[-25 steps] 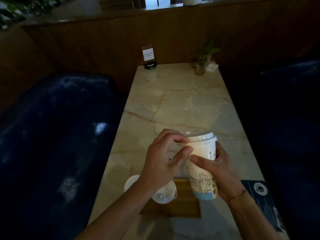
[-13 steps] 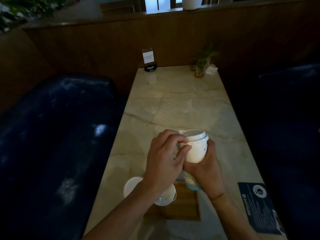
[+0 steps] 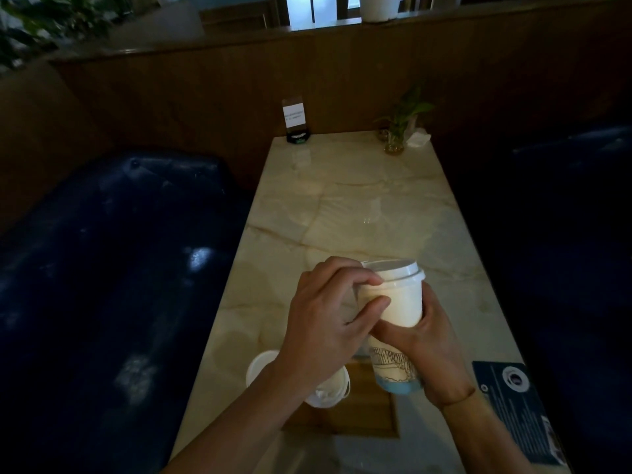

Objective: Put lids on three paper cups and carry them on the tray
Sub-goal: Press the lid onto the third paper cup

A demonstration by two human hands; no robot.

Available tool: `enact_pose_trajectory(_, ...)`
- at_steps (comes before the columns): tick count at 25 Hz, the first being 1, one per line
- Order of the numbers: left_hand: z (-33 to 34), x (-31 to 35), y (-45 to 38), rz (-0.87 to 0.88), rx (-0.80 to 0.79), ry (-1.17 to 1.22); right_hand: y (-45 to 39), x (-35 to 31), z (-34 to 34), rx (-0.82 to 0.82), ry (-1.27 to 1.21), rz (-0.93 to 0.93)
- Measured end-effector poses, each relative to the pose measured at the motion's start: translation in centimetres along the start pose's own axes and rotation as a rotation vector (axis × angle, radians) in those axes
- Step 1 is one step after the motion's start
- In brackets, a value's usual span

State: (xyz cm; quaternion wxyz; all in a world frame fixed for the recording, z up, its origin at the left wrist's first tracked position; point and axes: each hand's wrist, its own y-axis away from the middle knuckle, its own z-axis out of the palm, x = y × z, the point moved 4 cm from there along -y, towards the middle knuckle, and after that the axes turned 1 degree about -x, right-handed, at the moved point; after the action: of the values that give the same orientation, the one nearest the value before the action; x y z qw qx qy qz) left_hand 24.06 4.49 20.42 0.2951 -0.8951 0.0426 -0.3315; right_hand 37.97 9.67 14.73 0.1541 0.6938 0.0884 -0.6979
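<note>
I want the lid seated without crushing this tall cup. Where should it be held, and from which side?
Hold the paper cup around its mid wall, from the right side as the right hand does. Its tapered, upright body gives a full wrap there, leaving the lid rim free for the left hand to press from the left.

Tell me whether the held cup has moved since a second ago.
Yes. The cup has come down toward the wooden tray; its blue base now overlaps the tray's far edge instead of hanging beyond its right side.

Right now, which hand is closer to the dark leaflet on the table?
Right. The right hand grips the paper cup just left of the leaflet; the left hand lies farther left, at the lid.
</note>
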Motion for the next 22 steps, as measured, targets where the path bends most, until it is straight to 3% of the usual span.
enact_pose_trajectory(7, -0.8, -0.6, 0.3, 0.031, 0.001, 0.147, 0.0, 0.4, 0.2, -0.199, -0.235, 0.066)
enact_pose_trajectory(13, -0.4, -1.2, 0.5, 0.051, 0.013, -0.005, -1.1, 0.9, 1.0, -0.197, -0.083, 0.091)
enact_pose_trajectory(18, 0.3, -0.6, 0.4, 0.105, 0.035, -0.247, -2.1, 0.8, 1.6, 0.023, 0.096, -0.008)
enact_pose_trajectory(22, 0.1, -0.6, 0.6, 0.106, 0.063, -0.259, -1.5, 1.6, 1.7, 0.124, 0.083, -0.027)
